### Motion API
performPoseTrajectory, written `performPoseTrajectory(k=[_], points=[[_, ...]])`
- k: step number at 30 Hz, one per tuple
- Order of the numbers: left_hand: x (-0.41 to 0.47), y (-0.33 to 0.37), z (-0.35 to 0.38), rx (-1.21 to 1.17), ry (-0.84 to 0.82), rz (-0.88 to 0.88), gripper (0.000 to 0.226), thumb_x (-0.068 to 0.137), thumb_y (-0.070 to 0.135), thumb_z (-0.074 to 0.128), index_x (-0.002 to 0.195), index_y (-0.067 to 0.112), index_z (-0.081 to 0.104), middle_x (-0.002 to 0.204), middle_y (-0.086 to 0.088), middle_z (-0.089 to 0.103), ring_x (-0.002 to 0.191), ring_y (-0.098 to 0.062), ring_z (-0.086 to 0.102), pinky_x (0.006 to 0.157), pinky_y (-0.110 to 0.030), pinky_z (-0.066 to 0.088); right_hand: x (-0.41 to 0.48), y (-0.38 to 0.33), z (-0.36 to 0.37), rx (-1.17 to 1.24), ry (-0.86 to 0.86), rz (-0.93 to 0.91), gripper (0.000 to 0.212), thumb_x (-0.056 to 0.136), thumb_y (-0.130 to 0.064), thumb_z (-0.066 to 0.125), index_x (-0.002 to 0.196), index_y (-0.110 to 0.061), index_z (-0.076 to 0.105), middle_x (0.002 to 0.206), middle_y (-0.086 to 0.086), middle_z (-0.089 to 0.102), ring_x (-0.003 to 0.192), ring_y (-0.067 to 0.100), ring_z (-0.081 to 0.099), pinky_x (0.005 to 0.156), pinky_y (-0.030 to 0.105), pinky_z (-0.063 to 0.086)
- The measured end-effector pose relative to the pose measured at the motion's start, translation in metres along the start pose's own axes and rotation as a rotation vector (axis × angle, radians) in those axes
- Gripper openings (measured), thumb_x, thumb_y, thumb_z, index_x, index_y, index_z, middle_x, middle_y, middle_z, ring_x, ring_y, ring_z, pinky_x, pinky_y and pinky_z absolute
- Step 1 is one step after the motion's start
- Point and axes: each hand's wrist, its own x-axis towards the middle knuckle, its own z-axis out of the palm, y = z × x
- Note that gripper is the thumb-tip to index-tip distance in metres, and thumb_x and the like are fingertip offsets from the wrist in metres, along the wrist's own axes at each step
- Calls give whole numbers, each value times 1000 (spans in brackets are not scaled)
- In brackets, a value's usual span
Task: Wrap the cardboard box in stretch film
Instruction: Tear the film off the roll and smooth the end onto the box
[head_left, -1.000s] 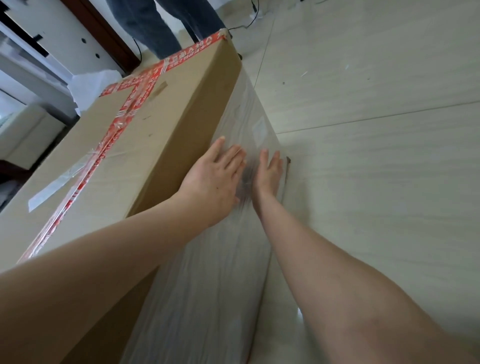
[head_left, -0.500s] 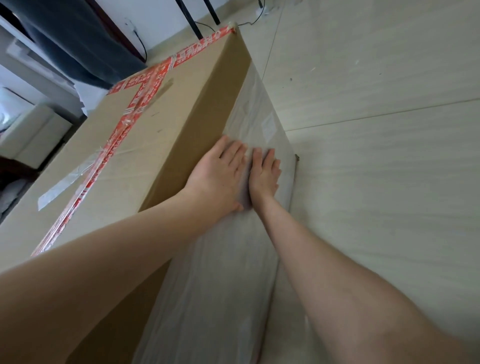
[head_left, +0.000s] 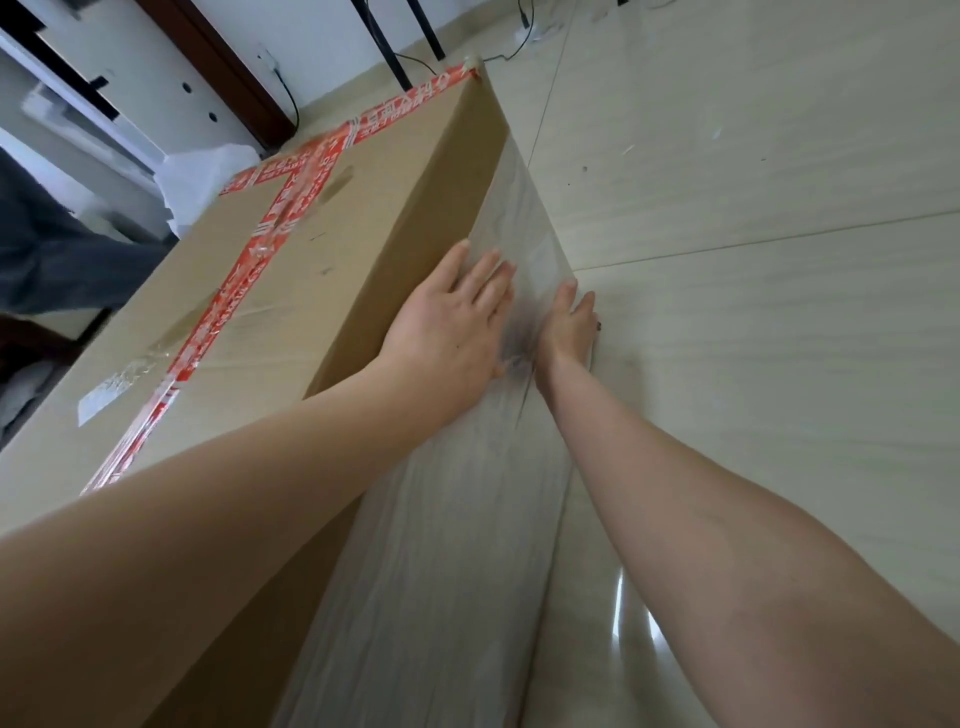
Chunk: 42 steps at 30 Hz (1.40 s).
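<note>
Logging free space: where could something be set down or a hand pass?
Bare tiled floor right of the stretch film; cardboard box top between red tape and its right edge. Crowded: left hand and right hand press the film side by side.

Brown cardboard box (head_left: 332, 291), clear stretch film (head_left: 467, 519) — red-and-white tape (head_left: 228, 306)
</note>
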Motion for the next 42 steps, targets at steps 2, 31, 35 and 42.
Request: performPoseTrajectory(k=[2, 31, 35, 42], points=[[-11, 6, 3, 8, -16, 24, 69, 101, 46, 11, 149, 0, -8, 158, -17, -12, 146, -30, -14, 115, -48, -11, -11, 7, -1, 12, -2, -35, 58, 102, -43, 27, 150, -12, 23, 156, 14, 23, 145, 25, 20, 115, 38, 16], [-13, 8, 5, 105, -190, 64, 89, 92, 67, 15, 149, 3, -9, 158, -15, -12, 146, -28, -13, 113, -54, -14, -29, 1, 18, -131, -207, -33, 69, 95, -63, 17, 153, -27, 9, 161, 5, 5, 148, 26, 2, 116, 53, 4], [-15, 8, 4, 86, -139, 38, 84, 94, 63, 13, 150, 3, -6, 158, -16, -11, 146, -30, -12, 114, -51, -13, -13, -11, 11, -93, -96, 106, 68, 96, -59, 24, 152, -20, 18, 158, 14, 15, 145, 30, 15, 117, 48, 14], [-21, 10, -1, 21, -54, 85, 66, 102, 42, 12, 149, 0, -5, 158, -17, -8, 147, -28, -12, 115, -49, -12, -13, -3, -9, -66, 38, -24, 56, 102, -40, 28, 148, -9, 28, 151, 19, 32, 141, 28, 27, 110, 35, 23]])
